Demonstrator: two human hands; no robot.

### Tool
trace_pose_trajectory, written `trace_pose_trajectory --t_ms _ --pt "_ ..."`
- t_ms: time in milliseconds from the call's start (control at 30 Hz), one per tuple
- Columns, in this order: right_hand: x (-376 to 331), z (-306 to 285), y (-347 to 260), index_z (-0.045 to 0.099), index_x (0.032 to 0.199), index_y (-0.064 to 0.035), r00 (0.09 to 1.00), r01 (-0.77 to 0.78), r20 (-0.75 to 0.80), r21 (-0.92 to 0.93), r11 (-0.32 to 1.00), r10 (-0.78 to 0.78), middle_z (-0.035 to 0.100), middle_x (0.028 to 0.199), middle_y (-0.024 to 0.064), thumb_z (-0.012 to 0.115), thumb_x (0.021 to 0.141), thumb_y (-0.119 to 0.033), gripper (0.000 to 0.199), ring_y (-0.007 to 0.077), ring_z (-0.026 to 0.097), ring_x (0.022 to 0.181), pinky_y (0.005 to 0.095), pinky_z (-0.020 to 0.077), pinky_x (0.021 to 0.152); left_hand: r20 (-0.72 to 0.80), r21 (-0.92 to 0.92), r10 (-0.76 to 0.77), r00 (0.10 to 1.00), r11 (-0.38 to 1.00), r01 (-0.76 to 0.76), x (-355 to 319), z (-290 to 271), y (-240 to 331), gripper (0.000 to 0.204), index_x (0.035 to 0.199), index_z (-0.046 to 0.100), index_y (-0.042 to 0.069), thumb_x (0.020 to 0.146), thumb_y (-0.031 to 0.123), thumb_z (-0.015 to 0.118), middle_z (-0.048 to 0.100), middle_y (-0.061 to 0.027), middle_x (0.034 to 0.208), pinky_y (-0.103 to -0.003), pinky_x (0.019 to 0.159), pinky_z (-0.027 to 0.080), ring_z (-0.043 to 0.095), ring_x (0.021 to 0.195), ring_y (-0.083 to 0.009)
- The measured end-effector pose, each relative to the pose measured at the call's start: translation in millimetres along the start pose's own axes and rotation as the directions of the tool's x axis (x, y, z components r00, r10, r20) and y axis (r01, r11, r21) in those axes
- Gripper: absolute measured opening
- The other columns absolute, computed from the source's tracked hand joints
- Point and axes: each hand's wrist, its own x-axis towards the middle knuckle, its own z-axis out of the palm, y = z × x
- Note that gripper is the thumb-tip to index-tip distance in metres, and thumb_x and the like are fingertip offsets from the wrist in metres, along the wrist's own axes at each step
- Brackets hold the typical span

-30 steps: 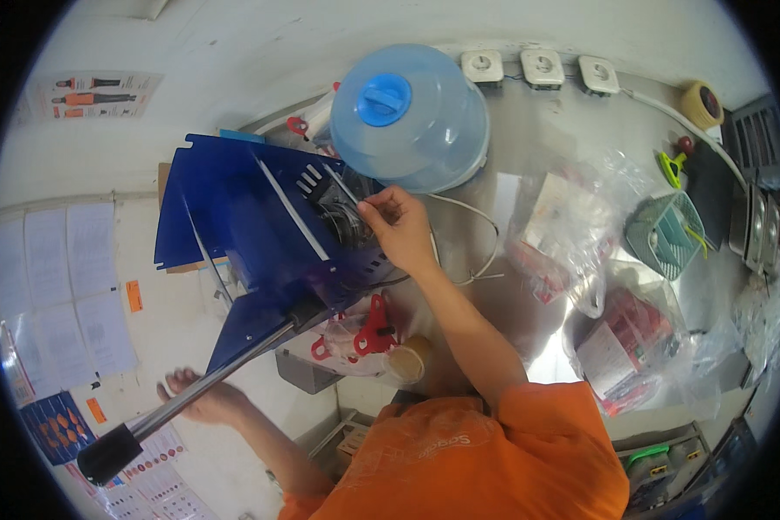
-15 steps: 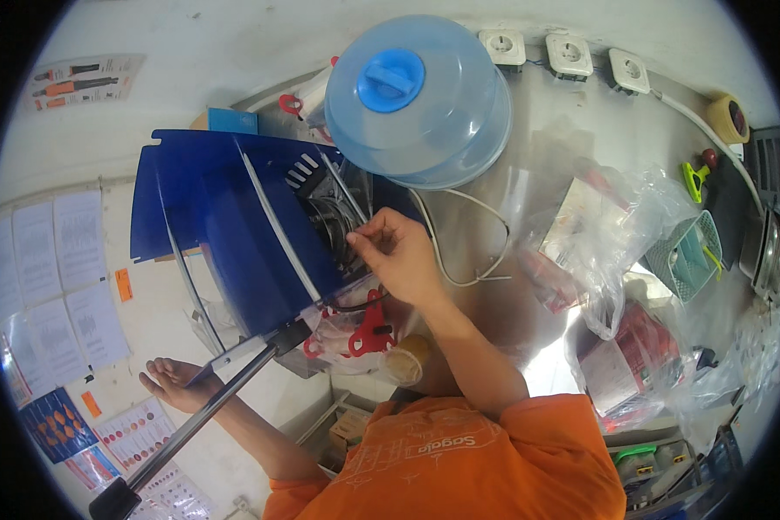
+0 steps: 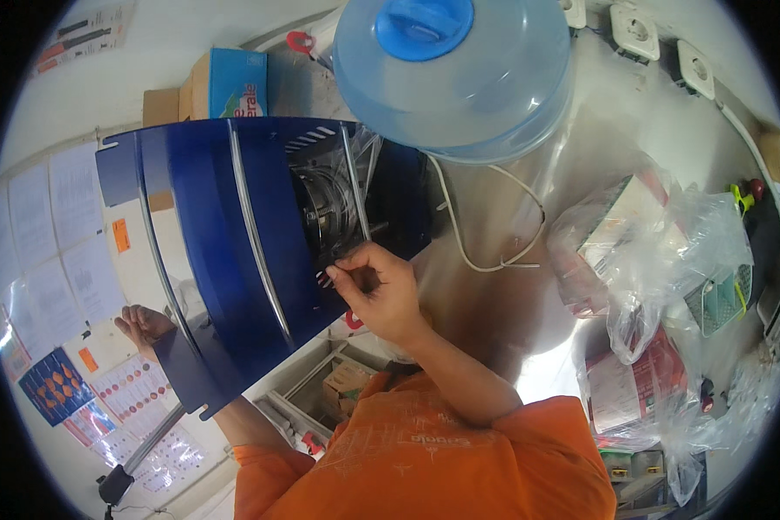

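Observation:
A large blue sheet-metal housing (image 3: 208, 243) with curved chrome rods lies tilted left of centre, with slots near its top edge. Inside its right end sits a round metal part (image 3: 325, 204) with rings. My right hand (image 3: 381, 290) is at the housing's lower right edge, thumb and forefinger pinched together; whatever lies between them is too small to make out. My left hand (image 3: 145, 329) is beyond the housing's left end, fingers stretched out and loosely bent. A blue panel hides part of that hand and wrist. A chrome lever (image 3: 152, 446) with a black end sticks out at lower left.
A clear blue dome cover (image 3: 459, 95) stands behind on the steel table, near a white cable (image 3: 468, 247). Plastic bags (image 3: 641, 260) with boxes lie right, beside a green basket (image 3: 721, 299). A carton (image 3: 238, 82) stands behind the housing. Wall sockets line the back.
The housing has turned and now covers more of my left hand and the lever. My right hand has shifted from beside the round metal part to the housing's lower edge. The view has moved too.

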Motion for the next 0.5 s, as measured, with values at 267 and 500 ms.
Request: trace_pose_trajectory --t_ms 267,500 --pt "31 -11 -18 0.058 0.125 -0.0038 0.974 -0.037 0.215 -0.145 0.989 0.068 0.06 0.074 0.0003 0.062 0.087 0.001 0.039 0.004 0.051 0.059 0.0219 0.0423 0.056 -0.247 0.569 -0.223 0.943 0.754 0.328 6 24 25 0.025 0.119 0.049 0.001 0.094 -0.001 0.054 0.048 -0.0074 0.098 -0.021 0.068 0.041 0.047 0.082 -0.0131" --pt "85 9 -35 0.051 0.126 0.0079 0.959 0.177 0.283 -0.495 0.851 -0.035 0.064 0.083 0.0264 0.06 0.084 -0.006 0.045 0.0374 0.066 0.075 0.0423 0.0511 0.07 -0.121 0.841 -0.702 0.702 0.303 0.448 63 144 0 0.026 0.122 0.054 0.004 0.098 0.01 0.049 0.043 0.0057 0.077 -0.019 0.053 0.031 0.036 0.062 -0.002"
